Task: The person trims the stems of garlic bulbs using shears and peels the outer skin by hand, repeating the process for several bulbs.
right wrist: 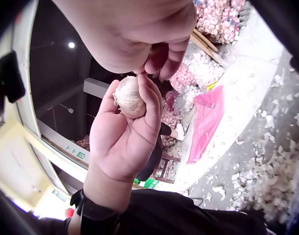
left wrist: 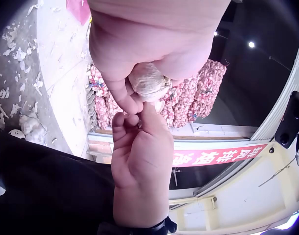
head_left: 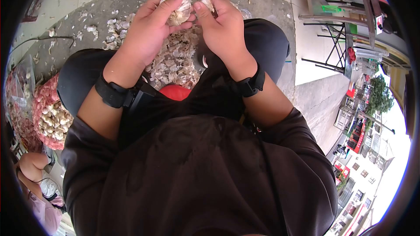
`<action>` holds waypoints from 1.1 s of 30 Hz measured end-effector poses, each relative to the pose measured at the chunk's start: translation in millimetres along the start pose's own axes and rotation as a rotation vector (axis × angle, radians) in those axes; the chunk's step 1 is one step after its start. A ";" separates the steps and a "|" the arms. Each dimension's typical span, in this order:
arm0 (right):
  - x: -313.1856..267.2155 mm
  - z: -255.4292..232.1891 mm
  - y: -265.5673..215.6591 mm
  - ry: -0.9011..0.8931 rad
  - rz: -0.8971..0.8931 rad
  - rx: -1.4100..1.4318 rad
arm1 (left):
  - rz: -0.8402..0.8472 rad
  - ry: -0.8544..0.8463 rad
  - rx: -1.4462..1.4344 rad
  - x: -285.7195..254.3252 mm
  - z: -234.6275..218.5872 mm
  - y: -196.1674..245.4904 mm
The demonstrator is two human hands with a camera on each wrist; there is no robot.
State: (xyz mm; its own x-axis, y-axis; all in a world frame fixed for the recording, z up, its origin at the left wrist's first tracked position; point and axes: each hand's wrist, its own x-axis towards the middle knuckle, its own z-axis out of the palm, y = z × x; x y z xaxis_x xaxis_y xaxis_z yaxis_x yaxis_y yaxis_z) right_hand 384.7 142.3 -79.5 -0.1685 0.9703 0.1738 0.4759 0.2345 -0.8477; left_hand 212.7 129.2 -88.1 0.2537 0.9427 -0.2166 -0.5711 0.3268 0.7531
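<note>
My left hand (head_left: 151, 28) grips a whitish garlic bulb (head_left: 180, 12), thumb on one side and fingers round the other. In the right wrist view the bulb (right wrist: 130, 97) lies between the thumb and fingers of the left hand (right wrist: 125, 132). My right hand (head_left: 223, 26) is close beside it, pinching a piece of garlic or skin (head_left: 207, 3) between thumb and finger. The left wrist view has the right hand (left wrist: 143, 152) with its thumb tip at the bulb (left wrist: 149, 81); its other fingers are curled.
Loose garlic skins (head_left: 175, 61) are heaped between the legs, above something red (head_left: 175, 92). A net sack of garlic (head_left: 53, 120) stands at the left, near another person's leg (head_left: 33, 166). Skins litter the grey floor. A pink sheet (right wrist: 206, 122) lies beyond, and metal racks (head_left: 337, 19) stand at the right.
</note>
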 end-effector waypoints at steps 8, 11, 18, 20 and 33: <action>2.6 2.4 -17.5 0.068 -0.543 -0.206 | -0.044 0.246 0.087 4.7 -1.3 -0.6; -2.5 2.8 -16.9 -0.023 -0.449 -0.074 | -0.039 0.241 0.194 2.0 1.3 1.1; -5.3 -1.5 -20.6 -0.067 -0.316 -0.072 | 0.189 0.164 0.460 4.8 -6.6 -10.2; -4.8 0.7 -16.7 -0.073 -0.262 0.023 | 0.208 0.167 0.459 3.4 -2.5 -10.6; -5.1 1.1 -18.9 -0.033 -0.318 -0.025 | 0.211 0.169 0.488 0.3 -0.1 -7.3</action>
State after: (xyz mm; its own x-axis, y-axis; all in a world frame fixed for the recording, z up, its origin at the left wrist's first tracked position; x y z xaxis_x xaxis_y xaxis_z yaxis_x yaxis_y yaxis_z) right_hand 375.6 132.8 -64.9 -0.3396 0.8459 0.4114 0.4157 0.5273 -0.7411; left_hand 216.9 127.1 -93.7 0.0210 0.9952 -0.0961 -0.1584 0.0982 0.9825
